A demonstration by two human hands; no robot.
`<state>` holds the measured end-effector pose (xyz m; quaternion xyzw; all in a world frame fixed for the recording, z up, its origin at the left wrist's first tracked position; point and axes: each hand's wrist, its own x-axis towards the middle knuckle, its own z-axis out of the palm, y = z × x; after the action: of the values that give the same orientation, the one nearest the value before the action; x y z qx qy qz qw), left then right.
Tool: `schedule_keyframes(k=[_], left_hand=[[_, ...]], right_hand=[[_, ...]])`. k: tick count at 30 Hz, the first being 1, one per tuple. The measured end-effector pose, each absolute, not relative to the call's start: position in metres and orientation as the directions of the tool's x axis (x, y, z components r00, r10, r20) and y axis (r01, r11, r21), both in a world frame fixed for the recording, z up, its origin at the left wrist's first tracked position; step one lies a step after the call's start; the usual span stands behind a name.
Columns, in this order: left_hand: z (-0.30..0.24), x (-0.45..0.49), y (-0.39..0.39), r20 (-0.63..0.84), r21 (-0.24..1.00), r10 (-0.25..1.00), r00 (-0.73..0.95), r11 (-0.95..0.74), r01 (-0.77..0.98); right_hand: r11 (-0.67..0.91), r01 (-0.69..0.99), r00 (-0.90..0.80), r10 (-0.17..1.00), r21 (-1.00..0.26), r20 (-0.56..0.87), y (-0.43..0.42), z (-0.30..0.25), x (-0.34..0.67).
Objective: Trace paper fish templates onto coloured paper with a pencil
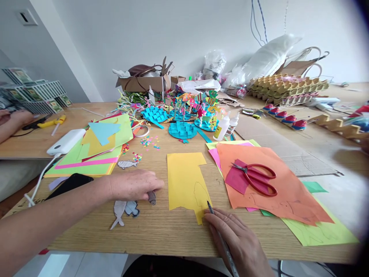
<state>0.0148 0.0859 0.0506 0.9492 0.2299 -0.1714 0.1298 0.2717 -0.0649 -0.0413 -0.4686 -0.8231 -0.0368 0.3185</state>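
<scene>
My right hand (238, 236) grips a dark pencil (221, 234), its tip on the lower right of a yellow paper sheet (181, 177). A fish-like outline is drawn there in thin line. My left hand (137, 185) is closed over a small grey paper cutout (152, 198), just left of the yellow sheet; part of the cutout is hidden under the fingers. Below that hand lie a pale fish cutout (119, 212) and a bluish fish cutout (132, 208). Another fish cutout (127, 164) rests above it.
Red-handled scissors (261, 179) lie on orange paper (276, 161) at right. Coloured sheets (123, 130), a black phone (70, 184) and a white power bank (66, 141) are left. Glue bottles (221, 127) stand by blue woven paper discs (182, 130). Another person's hand (21, 118) shows far left.
</scene>
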Motion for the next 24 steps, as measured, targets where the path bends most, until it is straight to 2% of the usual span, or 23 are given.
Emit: schedule_keyframes(k=[3, 5, 9, 11, 14, 17, 24], left_hand=[[0.052, 0.016, 0.088, -0.407, 0.239, 0.366, 0.837, -0.842, 0.484], [0.052, 0.017, 0.091, -0.367, 0.324, 0.358, 0.859, -0.816, 0.479], [0.054, 0.025, 0.093, -0.197, 0.484, 0.438, 0.877, -0.735, 0.475], [0.053, 0.034, 0.09, -0.159, 0.585, 0.489, 0.858, -0.653, 0.481], [0.046, 0.05, 0.086, -0.223, 0.731, 0.591, 0.775, -0.425, 0.534], [0.034, 0.061, 0.083, -0.289, 0.802, 0.665, 0.689, -0.224, 0.553], [0.013, 0.064, 0.082, -0.309, 0.867, 0.71, 0.633, -0.064, 0.495]], right_hand=[[0.552, 0.796, -0.342, 0.75, -0.25, 0.566, -0.064, -0.041, 0.27], [0.551, 0.793, -0.336, 0.751, -0.259, 0.568, -0.064, -0.041, 0.268], [0.53, 0.791, -0.305, 0.775, -0.306, 0.554, -0.064, -0.038, 0.268], [0.518, 0.784, -0.265, 0.778, -0.342, 0.57, -0.063, -0.033, 0.269], [0.478, 0.792, -0.185, 0.78, -0.38, 0.598, -0.062, -0.021, 0.272], [0.425, 0.787, -0.126, 0.821, -0.447, 0.557, -0.056, -0.011, 0.271], [0.32, 0.677, -0.053, 0.919, -0.663, 0.39, -0.026, -0.001, 0.257]])
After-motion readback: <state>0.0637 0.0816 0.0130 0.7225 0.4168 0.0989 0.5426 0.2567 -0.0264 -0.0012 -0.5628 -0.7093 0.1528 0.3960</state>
